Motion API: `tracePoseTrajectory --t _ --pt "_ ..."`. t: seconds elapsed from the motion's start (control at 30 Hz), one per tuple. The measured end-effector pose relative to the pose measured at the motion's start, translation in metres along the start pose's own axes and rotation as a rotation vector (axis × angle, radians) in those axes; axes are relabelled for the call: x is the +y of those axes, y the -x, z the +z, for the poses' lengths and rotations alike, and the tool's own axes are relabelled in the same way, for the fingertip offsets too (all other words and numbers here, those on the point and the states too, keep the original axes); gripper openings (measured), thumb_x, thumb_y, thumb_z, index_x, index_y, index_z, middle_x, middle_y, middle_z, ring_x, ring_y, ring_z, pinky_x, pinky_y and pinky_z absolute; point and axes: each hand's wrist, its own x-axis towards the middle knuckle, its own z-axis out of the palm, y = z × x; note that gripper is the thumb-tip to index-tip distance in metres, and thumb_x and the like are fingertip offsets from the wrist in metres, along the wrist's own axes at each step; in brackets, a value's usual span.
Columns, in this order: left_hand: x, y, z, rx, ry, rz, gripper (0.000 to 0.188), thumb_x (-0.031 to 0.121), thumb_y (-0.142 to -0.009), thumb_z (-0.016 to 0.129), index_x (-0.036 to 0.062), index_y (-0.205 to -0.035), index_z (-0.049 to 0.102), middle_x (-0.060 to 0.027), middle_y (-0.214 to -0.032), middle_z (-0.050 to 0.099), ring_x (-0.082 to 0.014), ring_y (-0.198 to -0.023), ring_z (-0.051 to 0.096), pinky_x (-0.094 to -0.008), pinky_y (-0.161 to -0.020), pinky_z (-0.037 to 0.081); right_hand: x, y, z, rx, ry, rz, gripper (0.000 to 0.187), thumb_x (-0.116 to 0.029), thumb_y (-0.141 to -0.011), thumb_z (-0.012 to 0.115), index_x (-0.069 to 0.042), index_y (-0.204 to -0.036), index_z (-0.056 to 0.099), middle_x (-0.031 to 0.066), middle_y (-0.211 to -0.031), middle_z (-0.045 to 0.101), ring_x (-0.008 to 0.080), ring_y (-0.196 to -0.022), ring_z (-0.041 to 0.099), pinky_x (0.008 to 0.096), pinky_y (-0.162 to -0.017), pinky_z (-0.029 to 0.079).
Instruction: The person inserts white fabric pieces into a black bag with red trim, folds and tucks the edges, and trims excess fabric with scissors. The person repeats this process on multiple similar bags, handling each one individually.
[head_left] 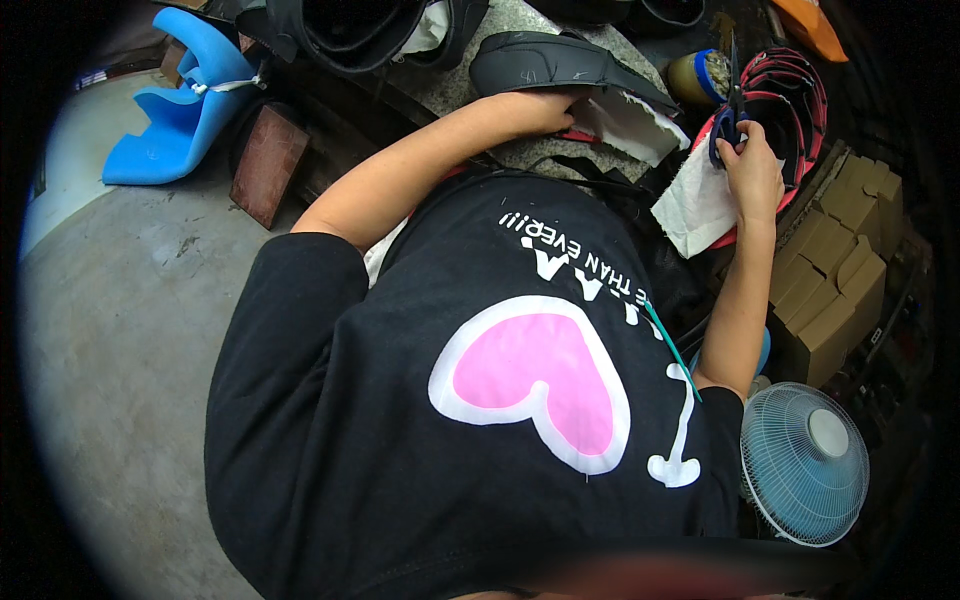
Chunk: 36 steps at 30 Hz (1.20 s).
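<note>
My left hand (545, 112) reaches under a black padded shoe upper (540, 62), which has a white mark on its side and a loose white cloth lining (635, 125). The hand seems to hold the upper from below, though most of its fingers are hidden. My right hand (755, 172) is closed around the dark blue handles of a pair of scissors (737, 112), blades pointing away from me. Just beneath that hand hangs a white cloth flap (695, 205), beside a stack of curved black pieces with red edges (790, 90).
Under the upper lies a speckled stone slab (515, 20). A jar with a blue rim (697, 77) stands near the scissors. Cardboard boxes (835, 270) and a fan (805, 463) are at right. A blue foam piece (180, 110) and a reddish-brown block (270, 165) are at left.
</note>
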Motion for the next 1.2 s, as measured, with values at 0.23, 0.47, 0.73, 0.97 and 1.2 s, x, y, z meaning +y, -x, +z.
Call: tracePoseTrajectory --t 0.23,0.47,0.73,0.97,1.2 --pt "-0.003 -0.001 -0.007 -0.083 -0.020 0.009 0.033 0.013 -0.083 0.055 0.0078 -0.114 0.064 -0.0177 -0.113 0.064 -0.0331 -0.103 0.062 -0.0402 -0.090 0.048 -0.003 -0.009 -0.004 -0.094 -0.006 0.101 0.044 -0.038 -0.082 0.071 -0.008 -0.112 0.061 0.0154 -0.094 0.069 0.0358 -0.095 0.065 0.0444 -0.081 0.050" --pt "-0.022 -0.007 0.010 0.250 -0.782 0.309 0.026 0.018 -0.092 0.048 0.0068 -0.108 0.065 -0.0164 -0.100 0.067 -0.0284 -0.091 0.064 -0.0379 -0.081 0.051 0.002 0.000 0.009 0.014 -0.013 0.039 0.047 -0.039 -0.082 0.070 -0.008 -0.115 0.059 0.0174 -0.103 0.066 0.0350 -0.097 0.063 0.0432 -0.082 0.049" --pt "0.000 0.008 -0.021 -0.120 0.089 -0.209 0.026 0.021 -0.092 0.052 0.0071 -0.111 0.063 -0.0216 -0.104 0.065 -0.0366 -0.091 0.063 -0.0441 -0.082 0.050 0.017 -0.007 0.019 -0.079 0.040 0.134 0.052 -0.035 -0.081 0.069 -0.007 -0.122 0.056 0.0152 -0.100 0.068 0.0334 -0.095 0.066 0.0428 -0.082 0.050" --pt "-0.006 0.004 -0.001 0.245 -0.138 0.099 0.025 0.019 -0.089 0.051 0.0085 -0.108 0.064 -0.0174 -0.104 0.065 -0.0331 -0.096 0.062 -0.0434 -0.083 0.049 0.008 -0.013 0.010 -0.142 -0.584 0.276 0.034 -0.025 -0.086 0.060 -0.003 -0.111 0.063 0.0130 -0.094 0.071 0.0226 -0.083 0.067 0.0345 -0.078 0.051" --pt "-0.011 -0.032 0.005 0.220 0.196 -0.121 0.017 0.014 -0.084 0.060 0.0054 -0.098 0.066 -0.0210 -0.093 0.066 -0.0388 -0.088 0.063 -0.0444 -0.078 0.049 -0.021 0.043 -0.025 -0.387 -1.396 0.018 0.035 -0.014 -0.082 0.067 -0.002 -0.114 0.059 0.0040 -0.086 0.066 0.0121 -0.084 0.060 0.0236 -0.082 0.043"
